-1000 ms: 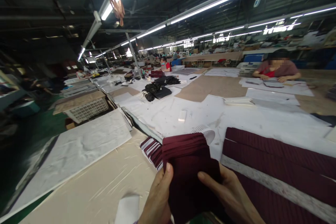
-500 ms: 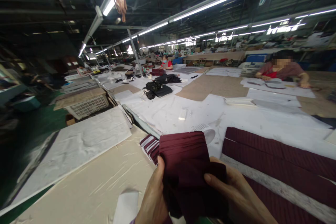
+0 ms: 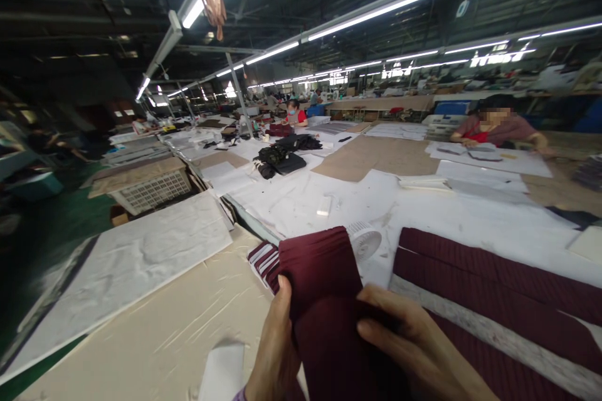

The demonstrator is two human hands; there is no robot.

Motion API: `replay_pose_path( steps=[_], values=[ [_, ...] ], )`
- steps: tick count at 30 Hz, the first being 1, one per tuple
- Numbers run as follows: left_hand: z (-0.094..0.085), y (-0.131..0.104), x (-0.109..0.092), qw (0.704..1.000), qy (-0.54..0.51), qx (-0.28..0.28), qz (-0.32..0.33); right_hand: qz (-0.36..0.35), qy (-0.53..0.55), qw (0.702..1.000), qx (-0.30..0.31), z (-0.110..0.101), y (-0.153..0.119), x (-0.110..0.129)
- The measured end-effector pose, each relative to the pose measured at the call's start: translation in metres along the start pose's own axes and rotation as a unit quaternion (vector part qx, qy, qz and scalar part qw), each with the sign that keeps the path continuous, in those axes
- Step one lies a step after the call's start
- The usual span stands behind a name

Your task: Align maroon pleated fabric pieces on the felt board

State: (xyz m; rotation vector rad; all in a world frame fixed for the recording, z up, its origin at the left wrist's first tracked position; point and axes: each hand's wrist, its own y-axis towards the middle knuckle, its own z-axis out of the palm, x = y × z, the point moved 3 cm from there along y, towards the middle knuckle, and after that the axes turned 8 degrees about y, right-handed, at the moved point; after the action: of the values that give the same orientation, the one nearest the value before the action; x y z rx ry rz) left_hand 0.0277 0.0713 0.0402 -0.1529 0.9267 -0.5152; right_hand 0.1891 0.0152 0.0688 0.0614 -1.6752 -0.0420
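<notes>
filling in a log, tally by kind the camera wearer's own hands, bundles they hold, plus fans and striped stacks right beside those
Left hand and right hand: 2
Held maroon bundle: 1
White fan: 1
Striped stack: 1
Total: 5

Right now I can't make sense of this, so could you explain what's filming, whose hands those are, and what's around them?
No machine here: these are a person's two bare hands, seen from a camera worn on that person's head. The left hand holds the left edge of some burgundy cloth; the right hand grips its other side. Beyond, on the white-covered table, are a small white fan and, to the right, rows of burgundy pieces. Farther off lies a dark fabric heap.
</notes>
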Motion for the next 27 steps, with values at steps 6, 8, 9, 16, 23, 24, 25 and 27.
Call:
replay_pose_path(
  steps=[6,8,9,16,23,24,25,27],
  values=[
    [0.001,0.000,0.015,0.995,-0.045,0.072,-0.047,-0.046,-0.007,0.995,-0.091,-0.003,0.016,-0.012],
    [-0.001,0.001,0.017,0.992,-0.049,0.092,-0.063,-0.024,0.055,0.997,-0.047,-0.001,0.015,-0.014],
    [-0.001,0.001,0.017,0.991,-0.050,0.101,-0.072,-0.011,0.086,0.996,-0.030,0.001,0.015,-0.015],
    [0.002,-0.004,0.016,0.982,-0.069,0.136,-0.111,0.074,0.195,0.978,-0.010,0.007,0.012,-0.021],
    [-0.004,-0.005,0.017,0.990,-0.038,0.133,-0.009,0.089,0.227,0.969,-0.044,0.007,0.014,-0.027],
    [-0.006,-0.005,0.017,0.992,-0.019,0.126,0.018,0.089,0.224,0.969,-0.046,0.008,0.014,-0.027],
    [-0.006,-0.006,0.017,0.992,-0.001,0.117,0.041,0.091,0.223,0.970,-0.044,0.009,0.013,-0.026],
    [-0.005,-0.006,0.018,0.994,0.027,0.096,0.054,0.093,0.223,0.970,-0.040,0.010,0.013,-0.025]
  ],
)
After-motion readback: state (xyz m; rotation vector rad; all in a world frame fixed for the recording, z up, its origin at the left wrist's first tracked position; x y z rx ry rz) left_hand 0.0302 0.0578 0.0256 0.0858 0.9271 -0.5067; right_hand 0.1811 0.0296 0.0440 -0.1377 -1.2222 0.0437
